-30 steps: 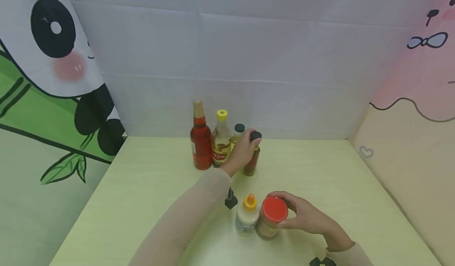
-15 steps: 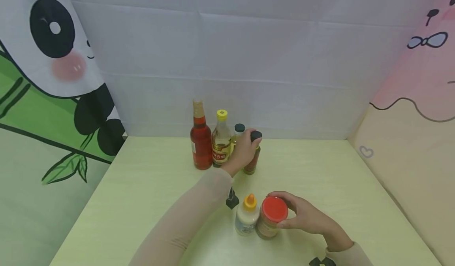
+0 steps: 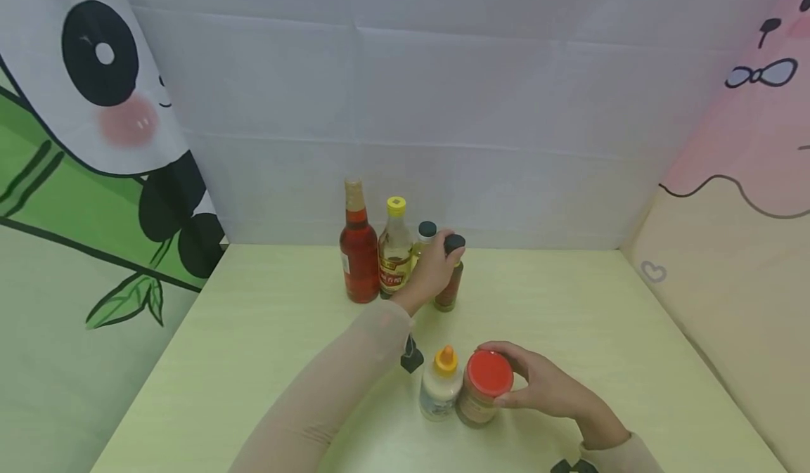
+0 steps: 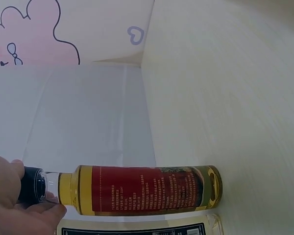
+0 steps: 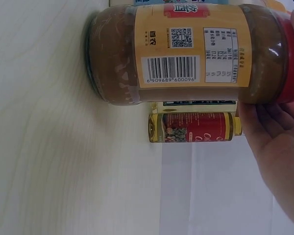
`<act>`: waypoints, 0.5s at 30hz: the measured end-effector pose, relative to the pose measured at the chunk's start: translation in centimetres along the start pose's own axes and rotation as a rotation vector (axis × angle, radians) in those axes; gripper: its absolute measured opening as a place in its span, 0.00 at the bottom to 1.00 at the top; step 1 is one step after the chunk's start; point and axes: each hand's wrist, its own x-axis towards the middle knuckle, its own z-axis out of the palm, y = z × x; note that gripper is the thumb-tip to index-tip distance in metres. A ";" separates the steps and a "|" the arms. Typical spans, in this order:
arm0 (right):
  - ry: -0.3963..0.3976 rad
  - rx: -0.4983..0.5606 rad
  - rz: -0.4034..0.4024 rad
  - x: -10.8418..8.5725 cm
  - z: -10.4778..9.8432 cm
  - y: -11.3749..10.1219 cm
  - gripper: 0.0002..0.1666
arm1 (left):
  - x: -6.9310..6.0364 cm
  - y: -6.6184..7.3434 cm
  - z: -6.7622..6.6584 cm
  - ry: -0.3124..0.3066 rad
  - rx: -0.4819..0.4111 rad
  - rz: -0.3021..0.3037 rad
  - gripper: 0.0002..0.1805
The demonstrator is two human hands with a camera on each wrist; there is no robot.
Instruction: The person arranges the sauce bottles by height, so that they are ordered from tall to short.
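1. The left hand (image 3: pixel 433 269) grasps the slim, clear glass bottle with a black cap and a red label (image 4: pixel 147 191), its thumb and fingers around the cap and neck. This bottle is upright near the middle of the desk's (image 3: pixel 557 304) back edge.
2. The right hand (image 3: pixel 544 389) grasps the wide glass jar of brown paste with a red lid (image 3: pixel 477 406), its thumb and fingers about the upper part. The jar is nearer the front of the desk, well apart from both side edges.
3. Just left of the jar stands the pale squeeze bottle with an orange-yellow nozzle (image 3: pixel 439 392).
4. Along the back edge, leftward from the red-labelled bottle, stand a dark-capped bottle of yellow liquid (image 3: pixel 427 230), partly hidden; a clear yellow-capped bottle (image 3: pixel 395 258); and a tall red bottle with a tan-wrapped neck (image 3: pixel 361 262).
5. A pale sheet (image 3: pixel 405 86) hangs behind the desk.
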 end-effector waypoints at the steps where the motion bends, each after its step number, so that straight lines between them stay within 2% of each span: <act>1: 0.000 0.001 0.000 0.0 0.0 0.0 0.39 | 0.0 0.0 0.0 -0.001 0.002 0.000 0.27; 15: -0.004 0.004 -0.021 -0.2 -0.1 -0.1 0.40 | -0.8 0.6 -0.6 -0.014 -0.038 -0.004 0.29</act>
